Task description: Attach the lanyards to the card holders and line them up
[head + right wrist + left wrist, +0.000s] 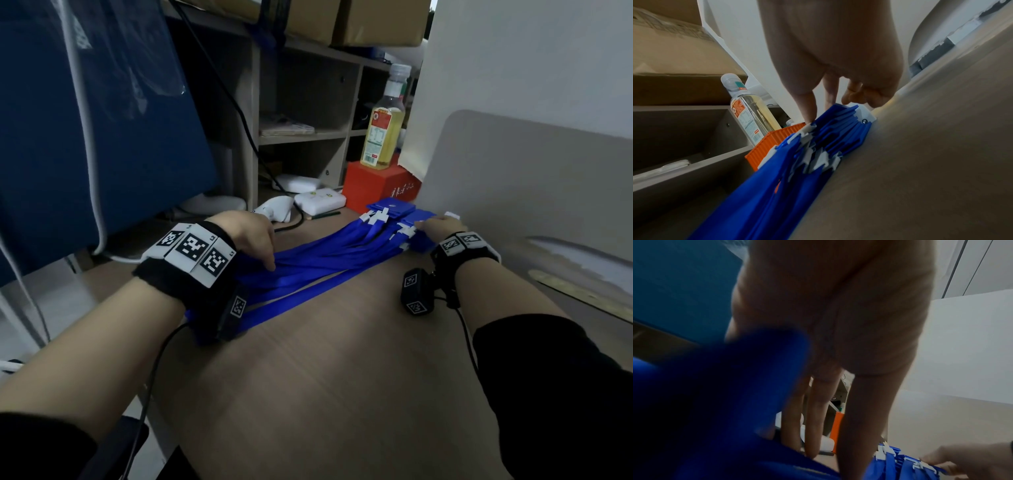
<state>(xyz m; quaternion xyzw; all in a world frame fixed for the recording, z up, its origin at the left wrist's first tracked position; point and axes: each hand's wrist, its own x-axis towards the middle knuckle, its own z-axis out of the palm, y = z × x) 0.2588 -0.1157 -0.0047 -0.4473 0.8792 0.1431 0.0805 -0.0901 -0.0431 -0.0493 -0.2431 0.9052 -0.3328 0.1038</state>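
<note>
with the lanyards (308, 270) pressed flat by the open left hand (251, 236), the card holders (400, 212) at two o'clock should be squared gently by the right hand (442, 228), its fingertips resting on them

Matt woven lanyards (308, 260) (white plastic clips (378, 216)) on wood-grain table (342, 377).

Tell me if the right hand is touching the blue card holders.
Touching. The right wrist view shows the right hand's fingertips resting on the blue card holders.
</note>
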